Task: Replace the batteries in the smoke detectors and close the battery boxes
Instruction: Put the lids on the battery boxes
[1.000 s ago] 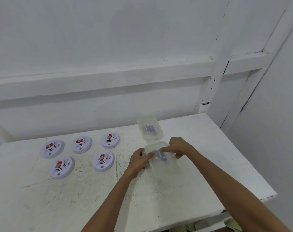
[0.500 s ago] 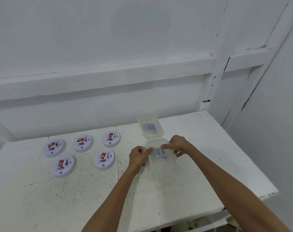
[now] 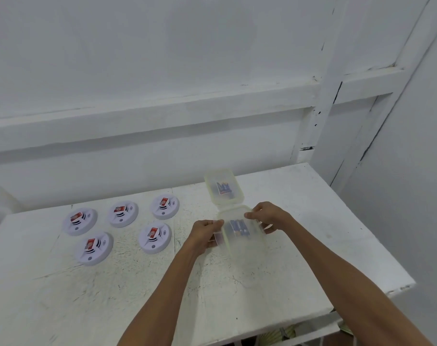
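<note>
Two clear plastic battery boxes stand right of the table's middle. The far battery box [image 3: 224, 186] is lidded, with blue batteries showing inside. On the near battery box [image 3: 242, 236] I hold a clear lid tilted over its top, blue batteries visible through it. My left hand [image 3: 204, 233] pinches the lid's left edge and my right hand [image 3: 269, 216] pinches its far right edge. Several white round smoke detectors with red labels lie to the left, among them one smoke detector [image 3: 155, 238] nearest my left hand.
The white scuffed table [image 3: 112, 290] ends at its right edge near the wall corner and at its front edge below my arms. A white wall with a ledge runs behind it.
Both hands have brought the lid over the near box, and the view has shifted slightly. The detectors and the far box stayed in place.
</note>
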The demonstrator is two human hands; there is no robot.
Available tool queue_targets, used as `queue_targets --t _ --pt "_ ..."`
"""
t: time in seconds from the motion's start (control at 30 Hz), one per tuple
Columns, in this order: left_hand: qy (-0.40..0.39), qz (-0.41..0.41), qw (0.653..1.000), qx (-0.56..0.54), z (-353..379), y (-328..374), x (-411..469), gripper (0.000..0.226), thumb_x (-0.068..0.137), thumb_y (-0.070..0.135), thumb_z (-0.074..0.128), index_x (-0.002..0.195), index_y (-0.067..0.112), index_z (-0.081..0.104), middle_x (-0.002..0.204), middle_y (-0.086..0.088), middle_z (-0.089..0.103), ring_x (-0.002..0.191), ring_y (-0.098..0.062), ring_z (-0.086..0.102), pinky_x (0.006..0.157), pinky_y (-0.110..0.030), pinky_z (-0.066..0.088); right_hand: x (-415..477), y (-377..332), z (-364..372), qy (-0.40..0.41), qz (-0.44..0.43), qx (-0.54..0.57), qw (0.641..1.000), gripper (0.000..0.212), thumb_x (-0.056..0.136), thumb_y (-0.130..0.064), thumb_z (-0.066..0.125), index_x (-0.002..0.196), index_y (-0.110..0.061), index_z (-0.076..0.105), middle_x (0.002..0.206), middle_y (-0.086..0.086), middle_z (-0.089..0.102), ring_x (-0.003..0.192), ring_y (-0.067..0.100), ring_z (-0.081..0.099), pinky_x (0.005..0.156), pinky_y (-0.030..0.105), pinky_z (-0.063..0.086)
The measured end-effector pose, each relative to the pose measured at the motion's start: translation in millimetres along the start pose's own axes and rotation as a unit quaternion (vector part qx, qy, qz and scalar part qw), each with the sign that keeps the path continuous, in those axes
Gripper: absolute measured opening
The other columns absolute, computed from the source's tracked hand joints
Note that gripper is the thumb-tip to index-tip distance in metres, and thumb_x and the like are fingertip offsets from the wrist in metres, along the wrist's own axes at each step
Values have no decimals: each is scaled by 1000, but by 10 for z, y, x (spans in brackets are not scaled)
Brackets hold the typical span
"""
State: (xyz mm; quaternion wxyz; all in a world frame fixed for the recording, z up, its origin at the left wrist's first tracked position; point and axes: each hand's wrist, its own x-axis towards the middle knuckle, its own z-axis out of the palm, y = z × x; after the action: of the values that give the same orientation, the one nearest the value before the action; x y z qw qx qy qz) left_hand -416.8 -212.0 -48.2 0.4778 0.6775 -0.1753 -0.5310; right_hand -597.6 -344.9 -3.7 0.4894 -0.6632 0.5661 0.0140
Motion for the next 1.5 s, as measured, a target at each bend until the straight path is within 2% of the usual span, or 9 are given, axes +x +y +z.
queue_targets --t 0.13,0.27,0.4,0.53,0.83,1.07,1.2,1.3,1.5 --pt "18 7 1000 7 39 -16 -29 24 96 23 74 80 10 62 91 -11 71 76 -23 69 60 -31 58 1 -28 1 -8 1 9 1000 47 87 -36 75 118 -1 63 114 18 68 95 32 69 81 44 61" --pt "137 92 960 227 45 50 -13 48 84 35 85 65 17 45 69 -5 53 67 -29 62 63 -36 56 -16 -128 -9 -6 21 -25 999 43 87 -29 76 112 3 64 108 19 68 88 31 69 75 45 62" --pt "133 93 923 348 110 179 -10 42 86 38 81 71 0 69 64 -12 72 69 -30 76 67 -32 58 -21 -174 7 3 34 -36 999 36 85 -25 78 99 5 63 90 17 73 72 30 74 66 44 63" --pt "101 56 941 317 166 238 6 29 82 27 85 79 3 70 74 -11 76 58 -20 72 48 -17 52 -24 -176 17 8 41 -27 999 35 84 -23 79 97 4 62 92 18 73 73 31 75 67 46 63" --pt "1 -53 992 118 -6 279 85 35 78 6 89 102 -10 70 89 -20 73 70 -25 73 69 -35 66 -29 -131 11 -12 39 16 999 37 87 -19 76 108 8 63 99 22 72 83 35 74 76 48 62" --pt "-116 68 969 207 -57 378 31 53 89 2 77 128 27 50 100 -6 67 72 -14 73 61 -28 63 -357 -35 71 -92 -152 -162 971 101 60 -47 92 138 -24 32 126 -3 52 117 20 54 90 31 53" --pt "-178 46 955 235 -134 372 124 73 94 10 74 154 28 37 100 -13 67 78 -21 76 72 -32 65 -364 175 154 -128 -147 -300 934 168 37 -74 87 151 -27 -27 155 6 19 143 28 29 112 43 41" --pt "-189 29 955 229 -169 362 181 72 94 10 74 154 29 39 107 -20 66 88 -29 74 81 -40 65 -420 265 200 -119 -174 -347 914 168 45 -70 87 146 -22 -38 161 6 2 146 28 23 114 42 38" --pt "-208 -3 961 185 -153 284 225 55 96 8 67 143 27 46 112 -19 63 70 -23 67 72 -36 62 -514 375 205 -39 -242 -398 884 147 59 -70 78 155 -17 -20 151 8 26 122 23 48 91 31 49"
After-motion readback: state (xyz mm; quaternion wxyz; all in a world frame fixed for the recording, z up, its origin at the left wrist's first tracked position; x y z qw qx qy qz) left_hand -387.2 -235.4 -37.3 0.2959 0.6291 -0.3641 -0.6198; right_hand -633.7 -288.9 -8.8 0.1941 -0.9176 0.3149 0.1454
